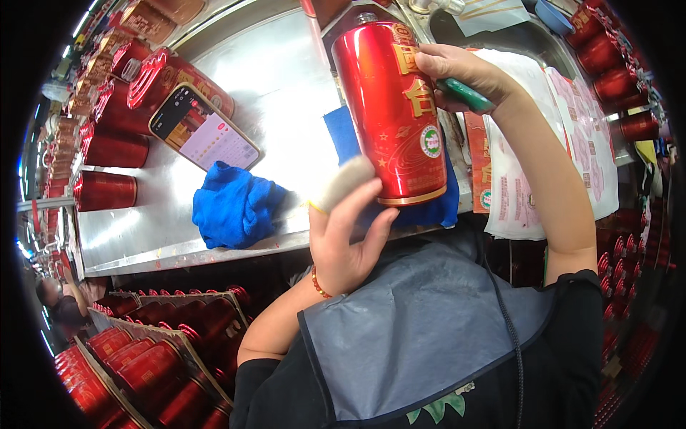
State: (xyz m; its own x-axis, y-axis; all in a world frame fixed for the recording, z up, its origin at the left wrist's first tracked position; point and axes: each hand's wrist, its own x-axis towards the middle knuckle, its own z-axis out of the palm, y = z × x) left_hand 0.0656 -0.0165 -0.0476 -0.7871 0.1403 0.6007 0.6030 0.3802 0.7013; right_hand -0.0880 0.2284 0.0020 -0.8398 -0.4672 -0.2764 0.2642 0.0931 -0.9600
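Note:
A glossy red bottle [389,121] with gold characters, a gold base rim and a round white-green label leans over the bench in front of me. My right hand [468,75] is closed round a flat green tool [466,95], its thumb on the bottle's upper right side. The tool's far end is hidden in the hand. At the bottle's lower left edge is my left hand [350,232], thumb and fingers apart. A whitish cover [343,184] sits on one or more of its fingers. Whether they press on the bottle I cannot tell. Blue cloth [339,132] lies under the bottle.
A crumpled blue cloth [236,205] and a phone [205,129] leaning on red bottles [175,82] stand left on the metal bench [286,79]. Printed label sheets [514,186] lie at right. Crates of red bottles [150,365] fill the lower left. Another person [61,297] is far left.

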